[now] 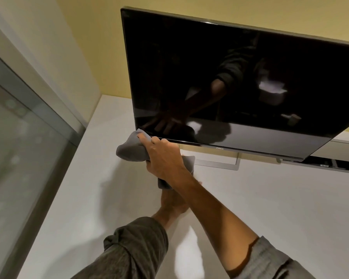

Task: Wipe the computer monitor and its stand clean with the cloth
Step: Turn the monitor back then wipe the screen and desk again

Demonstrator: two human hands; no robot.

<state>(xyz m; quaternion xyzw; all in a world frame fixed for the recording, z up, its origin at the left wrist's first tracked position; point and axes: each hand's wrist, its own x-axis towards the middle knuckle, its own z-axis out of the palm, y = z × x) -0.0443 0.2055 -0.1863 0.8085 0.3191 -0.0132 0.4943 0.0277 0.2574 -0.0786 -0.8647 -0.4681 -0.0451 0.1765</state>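
A black Dell monitor [230,77] with a dark, reflective screen stands on a white desk [280,202]. Part of its silver stand base [218,165] shows under the lower edge. My right hand [163,156] grips a grey cloth [129,151] and holds it against the monitor's lower left corner. The cloth bunches out to the left of the hand, and a fold hangs below the wrist. My left hand [170,202] lies low over the desk under my right forearm, which hides its fingers.
A glass window pane [18,148] with a grey frame runs along the desk's left side. Behind the monitor is a yellow wall [101,47]. A long grey slot or tray [320,166] sits at the back right of the desk.
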